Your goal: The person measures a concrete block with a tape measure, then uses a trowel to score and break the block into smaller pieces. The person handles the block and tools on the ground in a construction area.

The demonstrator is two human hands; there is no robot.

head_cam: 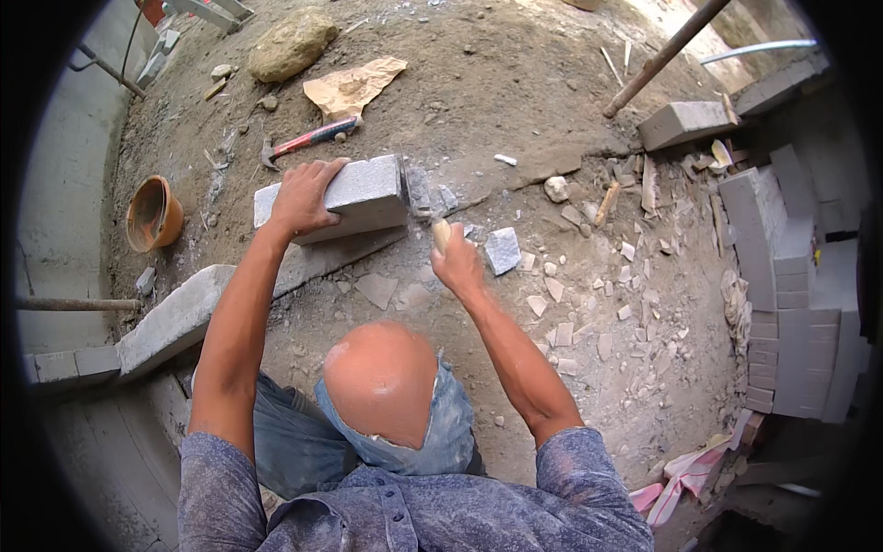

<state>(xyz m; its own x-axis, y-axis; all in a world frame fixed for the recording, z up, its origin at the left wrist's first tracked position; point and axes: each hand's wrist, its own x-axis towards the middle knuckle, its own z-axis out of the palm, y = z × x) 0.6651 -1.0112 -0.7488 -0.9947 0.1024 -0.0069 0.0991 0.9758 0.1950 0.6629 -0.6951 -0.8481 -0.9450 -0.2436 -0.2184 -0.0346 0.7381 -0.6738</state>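
Note:
My left hand (307,196) grips a pale grey lightweight concrete block (372,183), fingers over its top and thumb against its near side. The block lies across the ground, raised at the near side above a grey slab (331,254). In my right hand (459,262) is the wooden handle (441,234) of a tool. A thin dark blade (403,181) stands edge-on against the block's right end, apparently part of that tool. Just right of the blade is a small grey block piece (418,190). A larger broken chunk (503,250) lies right of my right hand.
A claw hammer (310,140) lies beyond the block, beside torn brown paper (353,86) and a large rock (293,45). An orange bucket (155,215) stands left. Broken shards (564,334) litter the right ground, near stacked grey blocks (804,359). A pole (666,58) leans at upper right.

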